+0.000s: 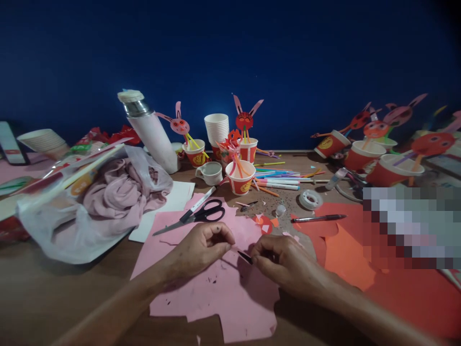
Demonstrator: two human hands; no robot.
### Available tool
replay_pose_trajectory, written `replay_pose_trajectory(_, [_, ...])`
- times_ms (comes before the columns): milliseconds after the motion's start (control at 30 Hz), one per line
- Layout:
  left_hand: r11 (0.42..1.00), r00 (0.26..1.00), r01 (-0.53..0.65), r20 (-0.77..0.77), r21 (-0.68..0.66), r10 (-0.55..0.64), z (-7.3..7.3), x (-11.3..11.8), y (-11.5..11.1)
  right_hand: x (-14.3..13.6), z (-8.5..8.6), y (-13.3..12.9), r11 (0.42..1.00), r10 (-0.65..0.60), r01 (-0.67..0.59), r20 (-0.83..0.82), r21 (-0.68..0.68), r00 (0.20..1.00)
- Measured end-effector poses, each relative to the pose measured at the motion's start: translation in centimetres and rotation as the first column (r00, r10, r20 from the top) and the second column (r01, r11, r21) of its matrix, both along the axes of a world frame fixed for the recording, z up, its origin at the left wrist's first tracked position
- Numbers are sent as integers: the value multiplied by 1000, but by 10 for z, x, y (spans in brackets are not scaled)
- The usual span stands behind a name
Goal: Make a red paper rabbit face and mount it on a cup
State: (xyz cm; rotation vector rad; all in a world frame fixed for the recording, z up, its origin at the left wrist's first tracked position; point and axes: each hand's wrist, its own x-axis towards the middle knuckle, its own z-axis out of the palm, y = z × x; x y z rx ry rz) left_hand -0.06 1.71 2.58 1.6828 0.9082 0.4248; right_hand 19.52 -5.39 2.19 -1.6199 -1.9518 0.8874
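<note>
Over the pink paper sheet (252, 307), my left hand (205, 247) pinches the pinkish end of a small, thin pink-and-black strip (245, 257). My right hand (281, 257) has closed its fingertips on the strip's black end, so it spans the gap between both hands. What the strip is made of is hard to make out. Black-handled scissors (207, 211) lie beyond my left hand, with a white marker (198, 204) across them. A red paper cutout (264, 225) lies just past my right hand. Dark scraps dot the pink sheet.
Paper cups with rabbit-like faces (245, 120) stand at the back. A tilted white thermos (153, 137) and a plastic bag with pink cloth (118, 202) occupy the left. Red paper (403, 293), a pen (319, 218) and a tape roll (310, 199) lie right.
</note>
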Motion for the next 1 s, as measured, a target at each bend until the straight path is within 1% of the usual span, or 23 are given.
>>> replay_pose_trajectory(100, [997, 999, 19, -29, 74, -17, -1, -1, 1, -1, -1, -1, 999, 37, -37, -16, -9, 999])
replay_pose_trajectory(200, [995, 999, -10, -39, 96, 13, 1, -1, 1, 0, 1, 0, 999, 48, -48, -41, 13, 998])
replay_pose_trajectory(267, [995, 998, -55, -38, 83, 58, 3, 0, 1, 3, 4, 1, 999, 15, -13, -49, 33, 999])
replay_pose_trajectory(333, [991, 991, -117, -58, 58, 120, 3, 0, 1, 8, 8, 4, 999, -38, 39, -65, 20, 997])
replay_pose_trajectory(433, [980, 976, -181, -106, 80, 189, -2, 0, 3, 21, 17, 9, 995, -104, 104, -135, -8, 985])
replay_pose_trajectory(533, [969, 969, -185, -132, 163, 207, -9, -3, 6, 35, 31, 13, 984, -165, 175, -178, 41, 970])
replay_pose_trajectory(600, [960, 969, -165, -143, 225, 200, -12, -5, 8, 42, 39, 14, 975, -203, 215, -159, 60, 966])
replay_pose_trajectory(667, [946, 970, -136, -154, 294, 187, -13, -6, 9, 47, 44, 13, 974, -206, 217, -137, 65, 969])
replay_pose_trajectory(733, [925, 971, -105, -165, 364, 175, -13, -6, 10, 47, 44, 11, 979, -192, 199, -125, 49, 973])
replay_pose_trajectory(833, [896, 968, -71, -185, 438, 167, -10, -6, 10, 44, 35, 7, 985, -170, 171, -116, -6, 979])
replay_pose_trajectory(1000, [874, 963, -77, -192, 480, 190, -6, -4, 10, 38, 20, 0, 986, -146, 134, -121, -101, 982])
